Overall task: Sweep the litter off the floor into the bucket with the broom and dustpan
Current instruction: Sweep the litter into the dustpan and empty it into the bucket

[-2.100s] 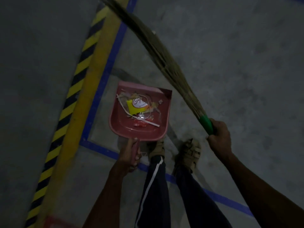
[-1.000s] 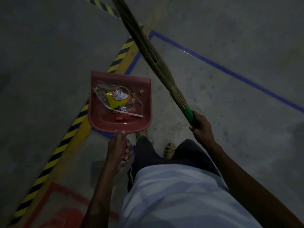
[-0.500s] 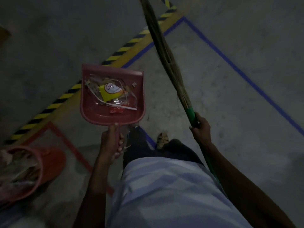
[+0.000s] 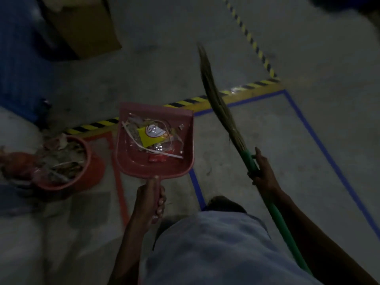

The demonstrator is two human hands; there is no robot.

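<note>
My left hand (image 4: 149, 199) grips the handle of a pink dustpan (image 4: 131, 161) held level above the floor. In the pan lies litter (image 4: 153, 136): a yellow wrapper, white strips, a small red piece. My right hand (image 4: 260, 168) holds the green handle of a grass broom (image 4: 218, 103), its bristles pointing up and away, off the floor. A red bucket (image 4: 90, 161) full of scraps stands on the floor just left of the dustpan, apart from it.
A cardboard box (image 4: 86, 27) stands at the back left beside a blue crate (image 4: 18, 79). Yellow-black hazard tape (image 4: 185, 100), blue tape lines (image 4: 320, 136) and a red tape line (image 4: 118, 182) mark the grey concrete floor. A pale bulky shape fills the lower left.
The view has swung left: the red bucket has come well into sight beside the dustpan, and the box and crate have appeared. Both hands keep their hold on dustpan and broom.
</note>
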